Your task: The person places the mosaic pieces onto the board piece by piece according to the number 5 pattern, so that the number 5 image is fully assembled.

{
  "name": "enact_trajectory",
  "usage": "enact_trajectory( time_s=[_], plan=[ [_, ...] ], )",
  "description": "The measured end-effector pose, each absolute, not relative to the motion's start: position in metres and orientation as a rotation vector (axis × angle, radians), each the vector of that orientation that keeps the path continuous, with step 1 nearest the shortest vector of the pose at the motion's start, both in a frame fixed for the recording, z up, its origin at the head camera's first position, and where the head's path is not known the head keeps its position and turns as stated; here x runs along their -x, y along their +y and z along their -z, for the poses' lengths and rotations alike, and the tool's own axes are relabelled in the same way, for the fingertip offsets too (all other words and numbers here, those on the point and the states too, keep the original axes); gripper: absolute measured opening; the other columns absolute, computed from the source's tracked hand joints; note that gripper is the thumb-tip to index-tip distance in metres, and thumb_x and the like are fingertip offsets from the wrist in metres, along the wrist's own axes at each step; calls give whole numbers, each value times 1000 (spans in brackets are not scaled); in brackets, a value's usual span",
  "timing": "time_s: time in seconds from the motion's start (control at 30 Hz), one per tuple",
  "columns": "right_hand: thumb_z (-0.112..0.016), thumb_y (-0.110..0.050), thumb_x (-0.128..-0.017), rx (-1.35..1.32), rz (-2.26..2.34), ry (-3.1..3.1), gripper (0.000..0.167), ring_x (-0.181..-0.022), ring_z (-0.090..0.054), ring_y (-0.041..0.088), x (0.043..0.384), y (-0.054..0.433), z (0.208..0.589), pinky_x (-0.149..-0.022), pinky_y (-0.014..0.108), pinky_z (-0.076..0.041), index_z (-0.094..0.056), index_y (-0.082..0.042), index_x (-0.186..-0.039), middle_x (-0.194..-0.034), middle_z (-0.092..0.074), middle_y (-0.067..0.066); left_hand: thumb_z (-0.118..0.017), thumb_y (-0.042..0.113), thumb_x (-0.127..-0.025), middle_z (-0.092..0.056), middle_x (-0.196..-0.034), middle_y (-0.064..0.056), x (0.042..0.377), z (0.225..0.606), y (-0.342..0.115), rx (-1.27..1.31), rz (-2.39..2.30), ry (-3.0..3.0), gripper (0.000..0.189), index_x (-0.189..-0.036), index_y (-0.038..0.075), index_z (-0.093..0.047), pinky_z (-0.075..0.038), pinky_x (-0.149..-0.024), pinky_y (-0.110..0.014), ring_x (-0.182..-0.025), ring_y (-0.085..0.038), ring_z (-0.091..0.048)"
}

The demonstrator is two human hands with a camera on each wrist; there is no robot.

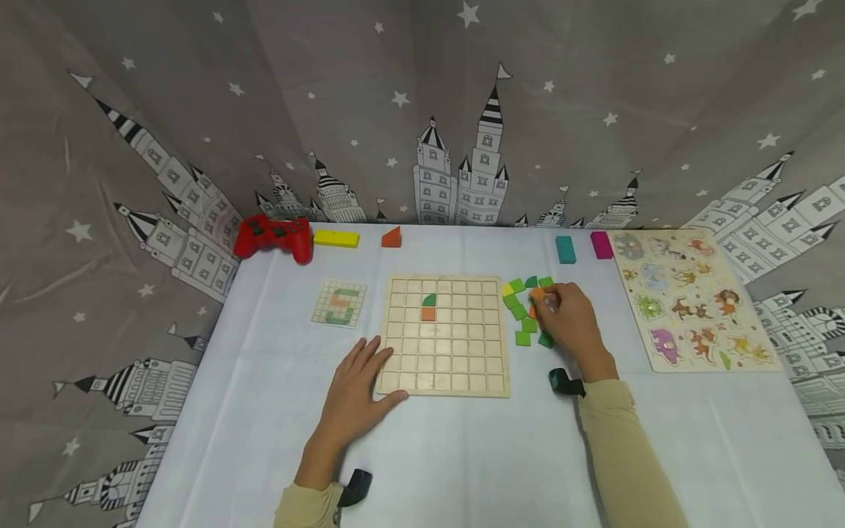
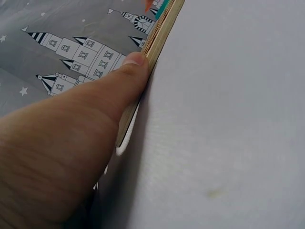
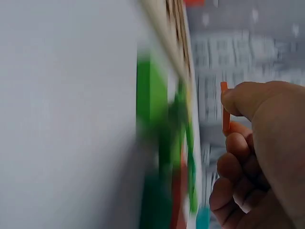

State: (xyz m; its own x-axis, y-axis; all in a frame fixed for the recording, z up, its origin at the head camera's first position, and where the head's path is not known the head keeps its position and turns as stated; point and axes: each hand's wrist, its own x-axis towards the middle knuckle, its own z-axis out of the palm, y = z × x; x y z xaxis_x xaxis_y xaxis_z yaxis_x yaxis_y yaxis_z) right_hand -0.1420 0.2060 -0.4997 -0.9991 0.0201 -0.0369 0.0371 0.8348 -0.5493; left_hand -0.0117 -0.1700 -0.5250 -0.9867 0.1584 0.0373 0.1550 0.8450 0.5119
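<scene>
My right hand (image 1: 573, 323) pinches a thin orange tile (image 3: 225, 114) between thumb and fingertip, above a loose group of small tiles. That group holds several green tiles (image 1: 519, 312), with orange ones partly hidden by the hand. Left of it lies a square wooden grid board (image 1: 462, 391). In its upper left cells, a green quarter-round tile (image 1: 430, 300) sits directly above an orange square tile (image 1: 428, 314). My left hand (image 1: 353, 392) rests at the board's lower left corner, fingers extended along the left side. In the left wrist view its thumb (image 2: 128, 71) touches the board's edge.
A small pattern card (image 1: 339, 303) lies left of the board. Along the back are a red game controller (image 1: 273, 236) and yellow (image 1: 337, 238), orange (image 1: 392, 237), teal (image 1: 565, 249) and magenta (image 1: 601, 245) blocks. An animal puzzle board (image 1: 686, 352) lies at the right.
</scene>
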Motion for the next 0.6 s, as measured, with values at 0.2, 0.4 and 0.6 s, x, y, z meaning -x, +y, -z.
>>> enact_trajectory(
  time_s=[0.2,0.4,0.6],
  plan=[
    [-68,-34,-98,293,934,2991,36,-84,-52,22,127,137,493,-74,37,-45,-66,-6,-121,-98,-60,8,-78,57,-81,-38,-164,-10,12,526,-171,-230,-840,2999,81,-147,17,-53,-27,-122,-62,-155,-35,-26],
    [-64,-37,-100,635,855,2862,33,-89,-53,14,115,75,498,-79,33,-52,-67,-12,-121,-100,-60,0,-76,59,-82,-37,-165,-9,11,525,-171,-229,-829,2980,83,-149,17,-52,-26,-123,-62,-156,-35,-24],
    [-66,-33,-100,679,802,2876,28,-88,-54,13,110,57,503,-78,31,-52,-68,-11,-117,-98,-59,-1,-76,60,-82,-37,-165,-8,13,524,-171,-224,-824,2977,82,-149,18,-52,-26,-124,-61,-156,-34,-24]
  ],
)
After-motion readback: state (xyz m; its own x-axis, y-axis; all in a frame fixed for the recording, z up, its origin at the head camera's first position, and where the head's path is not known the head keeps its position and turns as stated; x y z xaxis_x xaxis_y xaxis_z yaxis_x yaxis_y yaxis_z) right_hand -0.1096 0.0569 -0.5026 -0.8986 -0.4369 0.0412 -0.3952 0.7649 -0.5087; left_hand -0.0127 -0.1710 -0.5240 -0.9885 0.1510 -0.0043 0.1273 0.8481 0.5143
